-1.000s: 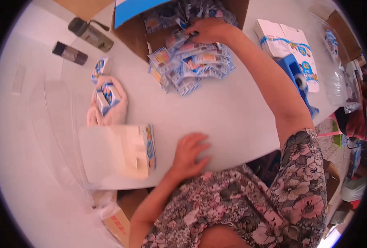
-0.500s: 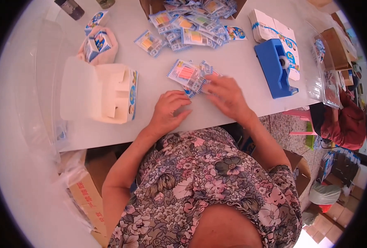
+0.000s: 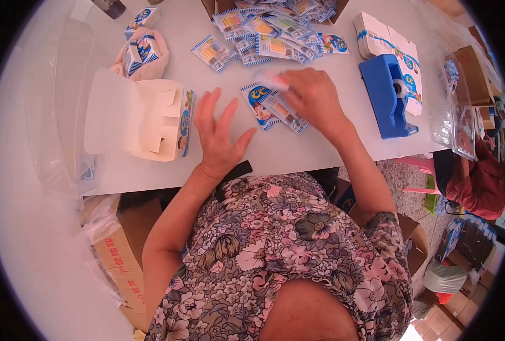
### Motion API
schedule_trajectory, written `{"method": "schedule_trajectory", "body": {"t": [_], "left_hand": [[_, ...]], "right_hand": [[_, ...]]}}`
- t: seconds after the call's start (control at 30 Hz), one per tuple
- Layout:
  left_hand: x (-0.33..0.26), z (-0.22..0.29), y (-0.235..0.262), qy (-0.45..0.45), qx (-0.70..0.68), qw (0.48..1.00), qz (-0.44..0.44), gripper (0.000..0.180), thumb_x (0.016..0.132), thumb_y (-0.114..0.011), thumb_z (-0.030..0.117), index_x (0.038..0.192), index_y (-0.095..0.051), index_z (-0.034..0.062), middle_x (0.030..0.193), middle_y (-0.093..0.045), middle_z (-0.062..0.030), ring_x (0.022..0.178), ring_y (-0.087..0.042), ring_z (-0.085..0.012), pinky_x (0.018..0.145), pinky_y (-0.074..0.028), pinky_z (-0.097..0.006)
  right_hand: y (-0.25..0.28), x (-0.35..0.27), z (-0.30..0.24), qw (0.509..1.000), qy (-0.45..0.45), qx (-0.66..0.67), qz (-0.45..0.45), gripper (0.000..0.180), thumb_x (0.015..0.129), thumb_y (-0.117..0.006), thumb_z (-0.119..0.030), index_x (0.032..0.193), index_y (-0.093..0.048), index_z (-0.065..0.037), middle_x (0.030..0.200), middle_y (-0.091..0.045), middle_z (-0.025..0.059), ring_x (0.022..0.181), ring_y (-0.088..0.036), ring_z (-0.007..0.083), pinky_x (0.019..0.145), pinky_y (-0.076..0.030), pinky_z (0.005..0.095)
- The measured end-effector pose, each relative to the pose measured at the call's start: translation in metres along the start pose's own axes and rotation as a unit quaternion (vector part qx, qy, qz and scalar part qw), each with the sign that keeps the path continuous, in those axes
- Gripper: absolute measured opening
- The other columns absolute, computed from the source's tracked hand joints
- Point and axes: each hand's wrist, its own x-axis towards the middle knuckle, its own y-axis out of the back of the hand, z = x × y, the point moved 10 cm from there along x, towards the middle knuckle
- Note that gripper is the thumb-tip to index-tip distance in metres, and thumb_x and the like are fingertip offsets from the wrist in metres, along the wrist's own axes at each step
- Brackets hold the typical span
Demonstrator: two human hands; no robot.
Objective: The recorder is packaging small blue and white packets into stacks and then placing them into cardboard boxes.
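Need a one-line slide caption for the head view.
Right hand lifts sachets; left hand hovers open beside open white carton.

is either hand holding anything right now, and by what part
The right hand pinches a blurred small packet by its right end with the fingers. The left hand is open and holds nothing.

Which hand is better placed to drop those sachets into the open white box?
Probably the left. The left hand is spread open and empty on the table right beside the open white box. The right hand lies farther away, over the small sachets, so it would need to pass them across.
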Motion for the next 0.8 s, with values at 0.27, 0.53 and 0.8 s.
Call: {"method": "schedule_trajectory", "body": {"t": [0.27,0.53,0.8], "left_hand": [[-0.039,0.002,-0.041,0.015,-0.152,0.955,-0.256,0.032,0.073,-0.078,0.006,0.105,-0.072,0.0082,0.094,-0.071,-0.0079,0.089,-0.067,-0.0248,0.081,-0.05,-0.034],[-0.049,-0.037,-0.052,0.232,-0.267,0.892,-0.282,0.024,0.086,-0.074,0.01,0.108,-0.069,0.0003,0.09,-0.071,-0.0119,0.081,-0.069,-0.0223,0.071,-0.054,-0.032],[-0.032,-0.006,-0.048,0.12,-0.229,0.912,-0.317,0.029,0.084,-0.075,0.009,0.11,-0.068,0.0007,0.098,-0.069,-0.0117,0.085,-0.068,-0.0257,0.073,-0.053,-0.033]], "right_hand": [[-0.017,-0.048,-0.034,0.981,0.074,0.136,-0.118,0.032,0.076,-0.078,-0.01,0.106,-0.069,-0.003,0.106,-0.068,0.0127,0.098,-0.063,0.0334,0.087,-0.051,0.0433],[-0.005,-0.07,0.002,0.995,0.008,0.008,-0.099,0.038,0.076,-0.081,-0.013,0.111,-0.069,-0.005,0.095,-0.069,0.0148,0.089,-0.067,0.0302,0.08,-0.052,0.0397],[-0.011,-0.075,-0.009,0.999,-0.04,0.026,-0.02,0.015,0.078,-0.08,-0.011,0.085,-0.07,-0.003,0.075,-0.066,0.0121,0.066,-0.065,0.0278,0.062,-0.052,0.0347]]}}
